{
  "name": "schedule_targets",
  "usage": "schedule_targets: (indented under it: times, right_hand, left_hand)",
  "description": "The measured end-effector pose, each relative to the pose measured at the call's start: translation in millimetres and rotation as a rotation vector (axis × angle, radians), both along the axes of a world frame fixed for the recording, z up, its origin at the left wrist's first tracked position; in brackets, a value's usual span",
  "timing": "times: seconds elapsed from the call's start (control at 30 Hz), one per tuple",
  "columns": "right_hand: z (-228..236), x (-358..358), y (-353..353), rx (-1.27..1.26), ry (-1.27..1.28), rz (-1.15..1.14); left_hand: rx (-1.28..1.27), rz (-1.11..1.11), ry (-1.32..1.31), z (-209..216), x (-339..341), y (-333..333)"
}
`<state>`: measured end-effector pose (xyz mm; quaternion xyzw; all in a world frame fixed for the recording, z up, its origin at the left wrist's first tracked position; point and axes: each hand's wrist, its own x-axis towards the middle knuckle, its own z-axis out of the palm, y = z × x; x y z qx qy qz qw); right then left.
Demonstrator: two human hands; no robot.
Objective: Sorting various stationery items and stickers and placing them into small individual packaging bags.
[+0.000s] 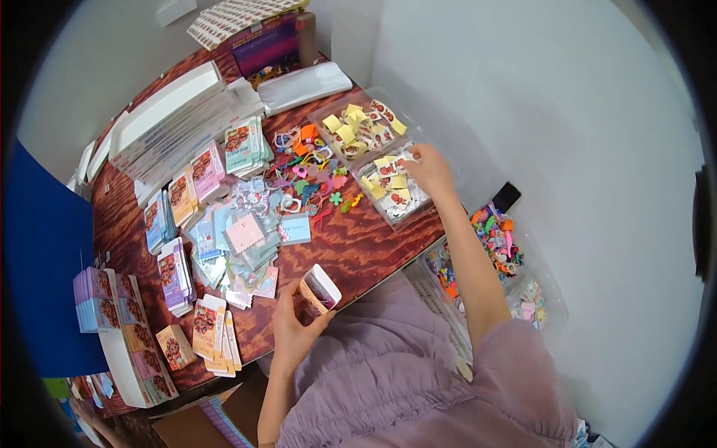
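Note:
My left hand is wrapped around a small card box at the table's front edge; its top flap stands up and something dark purple shows inside. My right hand reaches to the nearer compartment of a clear plastic tray. Its thumb and fingers are pinched together at the edge of some small printed paper slips; what they grip is too small to tell. Yellow folded papers lie among these slips. The farther compartment holds more yellow papers and printed slips.
Small colourful trinkets and a heap of small clear packets cover the table's middle. Stacks of flat card boxes stand left, a white tray stack behind. Bins of trinkets and a black phone sit right, below the table edge.

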<state>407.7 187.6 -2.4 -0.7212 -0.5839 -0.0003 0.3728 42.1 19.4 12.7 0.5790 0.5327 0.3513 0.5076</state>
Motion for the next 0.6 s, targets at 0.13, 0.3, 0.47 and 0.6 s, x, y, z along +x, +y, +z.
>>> schedule_targets:
  times: [0.13, 0.3, 0.47, 0.6]
  right_hand:
    - [-1.5, 5.1, 29.3, -0.425, 0.259, 0.172]
    - [-5.5, 18.4, 32.6, -0.231, 0.401, 0.245]
    - [19.2, 26.3, 28.6, -0.123, 0.625, 0.305]
    - [32.8, 59.1, 18.1, -0.249, 0.51, 0.216]
  left_hand:
    - [0.018, -0.01, 0.023, 2.9, 4.6, 4.3]
    - [-0.047, 0.017, 0.004, 0.7, 3.0, 5.9]
    - [-0.033, -0.014, 0.019, -0.5, 0.9, 6.3]
    - [-0.056, 0.0, 0.01, -0.1, -1.2, 5.5]
